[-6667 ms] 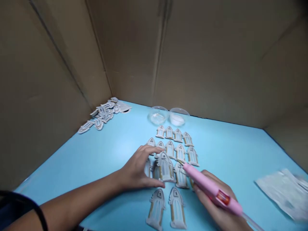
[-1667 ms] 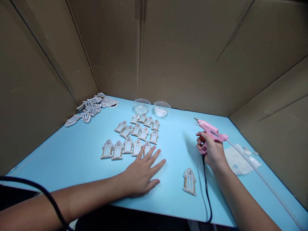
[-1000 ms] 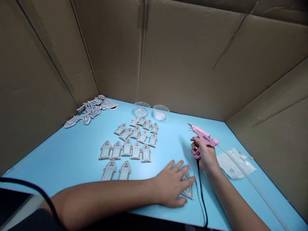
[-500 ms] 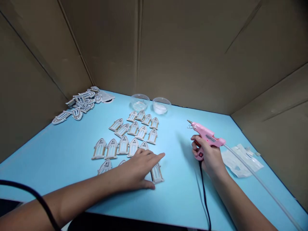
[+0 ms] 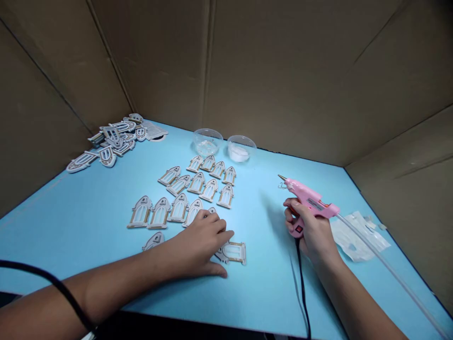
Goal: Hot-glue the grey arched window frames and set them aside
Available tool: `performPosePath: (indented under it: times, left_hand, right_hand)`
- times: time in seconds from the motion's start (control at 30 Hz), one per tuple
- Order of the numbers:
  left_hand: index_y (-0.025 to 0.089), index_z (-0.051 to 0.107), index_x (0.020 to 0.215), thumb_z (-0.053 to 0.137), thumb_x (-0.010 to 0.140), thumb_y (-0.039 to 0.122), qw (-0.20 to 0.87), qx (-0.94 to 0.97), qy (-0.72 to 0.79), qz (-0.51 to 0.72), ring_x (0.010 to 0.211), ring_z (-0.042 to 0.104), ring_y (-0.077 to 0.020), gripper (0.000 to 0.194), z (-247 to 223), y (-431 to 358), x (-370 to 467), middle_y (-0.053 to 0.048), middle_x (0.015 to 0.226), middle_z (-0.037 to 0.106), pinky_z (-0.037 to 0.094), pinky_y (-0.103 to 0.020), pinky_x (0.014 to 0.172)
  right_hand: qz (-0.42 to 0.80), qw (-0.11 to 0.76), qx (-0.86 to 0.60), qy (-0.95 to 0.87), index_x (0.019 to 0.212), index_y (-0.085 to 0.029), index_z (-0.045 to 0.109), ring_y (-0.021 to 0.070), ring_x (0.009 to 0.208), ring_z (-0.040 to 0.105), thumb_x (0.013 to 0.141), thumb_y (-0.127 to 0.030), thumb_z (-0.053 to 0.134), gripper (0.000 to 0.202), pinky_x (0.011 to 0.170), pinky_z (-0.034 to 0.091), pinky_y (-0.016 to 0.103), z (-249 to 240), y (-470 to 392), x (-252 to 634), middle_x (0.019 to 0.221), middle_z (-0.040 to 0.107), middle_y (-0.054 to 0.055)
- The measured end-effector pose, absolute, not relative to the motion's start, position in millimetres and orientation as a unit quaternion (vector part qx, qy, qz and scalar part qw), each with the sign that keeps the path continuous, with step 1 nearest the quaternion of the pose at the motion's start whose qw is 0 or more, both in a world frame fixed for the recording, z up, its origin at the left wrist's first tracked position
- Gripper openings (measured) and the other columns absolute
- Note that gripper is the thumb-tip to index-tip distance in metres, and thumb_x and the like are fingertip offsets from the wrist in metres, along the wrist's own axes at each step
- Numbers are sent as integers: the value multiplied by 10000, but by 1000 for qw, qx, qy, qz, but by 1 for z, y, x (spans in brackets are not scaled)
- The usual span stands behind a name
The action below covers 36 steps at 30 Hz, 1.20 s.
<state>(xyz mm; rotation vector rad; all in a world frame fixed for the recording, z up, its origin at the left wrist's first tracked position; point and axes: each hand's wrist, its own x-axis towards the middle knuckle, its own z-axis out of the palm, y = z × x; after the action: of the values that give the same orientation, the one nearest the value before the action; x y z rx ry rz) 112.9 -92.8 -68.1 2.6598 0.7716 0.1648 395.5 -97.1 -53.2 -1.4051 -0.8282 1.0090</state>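
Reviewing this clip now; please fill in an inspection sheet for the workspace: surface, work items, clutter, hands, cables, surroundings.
Surface: light blue tabletop, flat.
Work items: white arched frames in rough rows; one sideways frame by the left hand; pink glue gun, nozzle raised, clear glue stick trailing behind.
Clutter: heap of frames, far left; two clear tubs, far edge; crumpled plastic bag, right.
Hands: left over the sideways frame, grip unclear; right hand around the gun's handle.
Cables: black cord from the handle to the near edge; black cable across the view of the left forearm.
Surroundings: cardboard walls left, back and right.
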Motion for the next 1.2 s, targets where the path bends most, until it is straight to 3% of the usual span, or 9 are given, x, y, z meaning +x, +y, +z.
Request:
performPosePath:
  times: [0.17,0.23,0.4,0.57,0.67,0.77,0.9,1.03,1.2]
  left_hand:
    - [212,655,1130,695,883,244,220,941,247,69,978,558,-263,251,-57,-94,107,-53,1013,654,345,-408,905]
    - [207,647,1063,698,900,251,220,942,243,70,965,563,-255,176,-55,-94,107,-46,988,653,348,-405,906]
    - [183,581,1005,884,653,665,188,934,298,56,1053,560,-341,670,-60,-93,109,-102,1100,643,367,-478,958]
    - [174,434,1362,909,705,414,246,937,236,71,1424,403,-406,846,-62,-91,108,-177,1466,531,216,-577,1182]
    - [212,383,1428,888,770,318,292,931,208,73,1412,464,-360,836,-61,-90,109,-150,1446,564,172,-587,1224]
    - [221,437,1359,935,722,349,307,910,251,124,1259,583,-332,819,-59,-89,108,-122,1325,625,306,-557,1183]
    - [249,380,1388,954,682,392,286,862,357,216,1297,545,-354,921,-59,-84,101,-137,1387,561,481,-503,1057]
    - [284,300,1428,925,713,353,259,846,365,289,1317,546,-335,952,-62,-82,97,-121,1422,522,500,-494,1064]
    - [302,275,1441,908,737,331,234,859,324,320,1295,560,-310,947,-67,-82,99,-101,1396,544,487,-477,1081]
  right_hand:
    - [428,571,-604,-356,789,-179,686,99,511,476,701,-459,829,326,378,330,207,-51,-97,394,692,562,1]
    - [429,568,-605,-357,792,-180,682,98,505,472,701,-462,829,331,379,327,210,-50,-97,393,685,559,-1]
    - [430,565,-606,-358,811,-185,682,99,506,484,720,-459,820,320,383,313,212,-51,-98,395,699,570,4]
    - [434,564,-604,-359,824,-186,680,102,499,486,733,-462,815,321,388,316,215,-52,-98,396,687,566,0]
    - [432,566,-601,-365,829,-185,679,101,490,482,736,-468,818,329,394,321,219,-54,-98,396,677,563,-4]
    - [429,549,-606,-384,845,-190,673,104,477,471,770,-503,790,343,398,315,226,-58,-102,398,653,550,-12]
    - [380,467,-637,-481,857,-208,667,146,485,503,842,-522,727,320,438,390,267,-59,-116,396,598,550,-11]
    - [278,406,-529,-691,750,-229,608,143,506,521,885,-284,663,155,487,422,273,-52,-130,383,630,570,-6]
    - [191,350,-421,-815,767,-226,522,129,565,550,867,-93,561,171,518,419,244,-55,-137,370,705,563,-2]
